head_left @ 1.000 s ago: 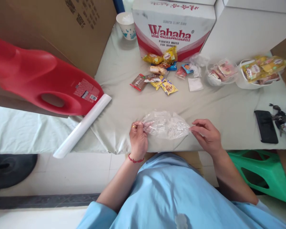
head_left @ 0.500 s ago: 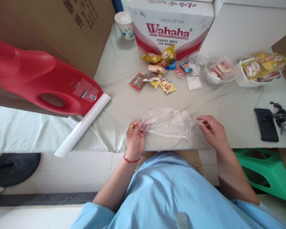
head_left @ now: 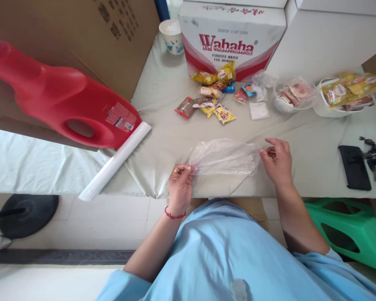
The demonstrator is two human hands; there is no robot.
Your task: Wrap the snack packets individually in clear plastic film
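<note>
Pinched between thumb and fingers, the left hand (head_left: 179,188) grips one end of a crumpled clear plastic bag (head_left: 224,157) lying on the pale cloth-covered table (head_left: 301,142). At the bag's other end, the right hand (head_left: 277,161) nips the edge with its fingertips.

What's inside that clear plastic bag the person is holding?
The clear plastic bag looks empty and flat; the grey tablecloth shows through it. The left hand and right hand pinch its ends, hiding those corners.
</note>
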